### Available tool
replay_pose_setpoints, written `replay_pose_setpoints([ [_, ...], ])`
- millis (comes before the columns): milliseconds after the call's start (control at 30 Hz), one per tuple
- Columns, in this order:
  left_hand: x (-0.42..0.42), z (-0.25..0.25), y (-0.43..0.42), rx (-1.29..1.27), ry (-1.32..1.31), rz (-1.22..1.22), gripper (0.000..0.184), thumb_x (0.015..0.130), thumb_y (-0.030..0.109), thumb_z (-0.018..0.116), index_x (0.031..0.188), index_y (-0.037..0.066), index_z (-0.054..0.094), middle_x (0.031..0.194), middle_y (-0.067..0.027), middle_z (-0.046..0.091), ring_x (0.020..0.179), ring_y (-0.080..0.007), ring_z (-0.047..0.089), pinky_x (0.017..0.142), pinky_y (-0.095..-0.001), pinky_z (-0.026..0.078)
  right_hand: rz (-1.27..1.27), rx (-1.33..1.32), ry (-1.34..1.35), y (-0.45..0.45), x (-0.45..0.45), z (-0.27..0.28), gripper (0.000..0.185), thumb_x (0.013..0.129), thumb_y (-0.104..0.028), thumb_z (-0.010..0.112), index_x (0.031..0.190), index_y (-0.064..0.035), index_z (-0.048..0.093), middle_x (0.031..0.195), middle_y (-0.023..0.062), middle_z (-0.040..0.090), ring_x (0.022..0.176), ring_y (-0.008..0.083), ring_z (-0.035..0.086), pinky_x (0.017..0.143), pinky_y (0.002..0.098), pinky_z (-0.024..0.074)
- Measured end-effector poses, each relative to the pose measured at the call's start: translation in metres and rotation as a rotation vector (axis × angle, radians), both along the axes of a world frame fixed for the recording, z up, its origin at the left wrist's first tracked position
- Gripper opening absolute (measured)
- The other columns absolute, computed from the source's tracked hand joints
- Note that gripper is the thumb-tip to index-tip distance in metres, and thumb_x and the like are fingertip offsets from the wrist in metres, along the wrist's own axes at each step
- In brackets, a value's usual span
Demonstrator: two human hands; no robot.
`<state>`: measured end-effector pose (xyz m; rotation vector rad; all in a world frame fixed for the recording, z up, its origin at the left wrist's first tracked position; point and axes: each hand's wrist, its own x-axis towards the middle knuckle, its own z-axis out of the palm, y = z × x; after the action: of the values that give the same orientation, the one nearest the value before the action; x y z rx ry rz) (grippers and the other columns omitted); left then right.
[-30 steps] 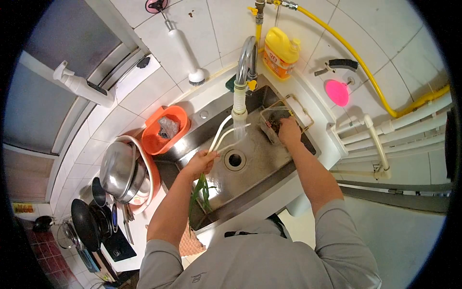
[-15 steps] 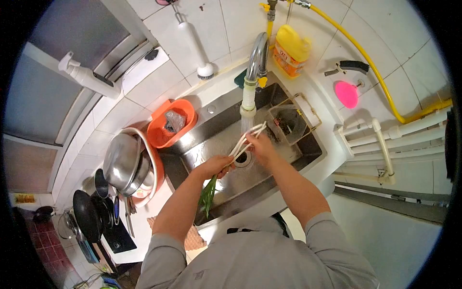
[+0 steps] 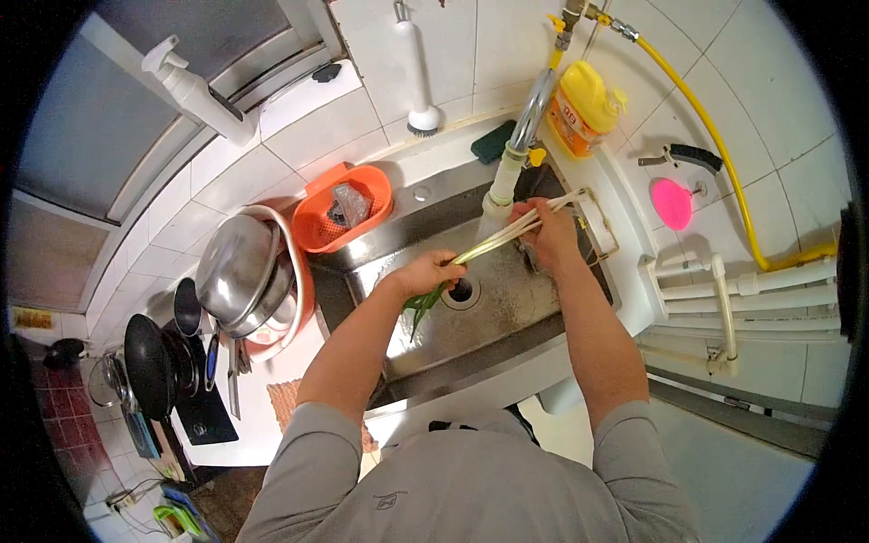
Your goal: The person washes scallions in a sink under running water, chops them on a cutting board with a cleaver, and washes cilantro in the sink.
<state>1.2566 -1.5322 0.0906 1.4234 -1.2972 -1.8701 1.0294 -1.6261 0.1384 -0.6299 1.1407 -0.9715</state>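
The person's left hand (image 3: pixel 427 275) is closed around the spring onions (image 3: pixel 493 241) near their green leaves, which hang below the fist. The right hand (image 3: pixel 552 240) has its fingers wrapped about the white stalks, their tips poking out beyond it. The bunch slants over the sink (image 3: pixel 516 315), above the drain (image 3: pixel 463 293) and close beside the tap (image 3: pixel 534 110)

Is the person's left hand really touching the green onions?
Touching. The head view shows the left hand gripping the green onions, with pale stalks sticking out one side and green leaves out the other.
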Motion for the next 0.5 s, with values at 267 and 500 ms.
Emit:
replay_pose_setpoints([
  [267,0.029,-0.040,0.005,0.022,-0.139,0.001,0.020,0.088,0.023,0.062,0.089,0.003,0.058,0.072,-0.0028,0.058,0.063,-0.0121,0.055,0.057,-0.0269,0.046,-0.117,-0.161,0.072,-0.037,-0.048,0.012,0.024,0.098,-0.017,0.038,0.108,0.0022,0.047,0.103,0.0180,0.061,0.090,0.0276,0.064,0.072,0.0380,0.0563],
  [500,0.052,-0.022,0.013,0.125,-0.166,0.033,0.017,0.086,0.021,0.061,0.091,0.004,0.061,0.070,-0.0037,0.058,0.060,-0.0132,0.054,0.055,-0.0271,0.046,-0.182,-0.123,0.042,-0.042,-0.062,0.011,0.025,0.098,-0.019,0.038,0.110,0.0014,0.046,0.106,0.0191,0.060,0.089,0.0298,0.064,0.069,0.0382,0.0548],
])
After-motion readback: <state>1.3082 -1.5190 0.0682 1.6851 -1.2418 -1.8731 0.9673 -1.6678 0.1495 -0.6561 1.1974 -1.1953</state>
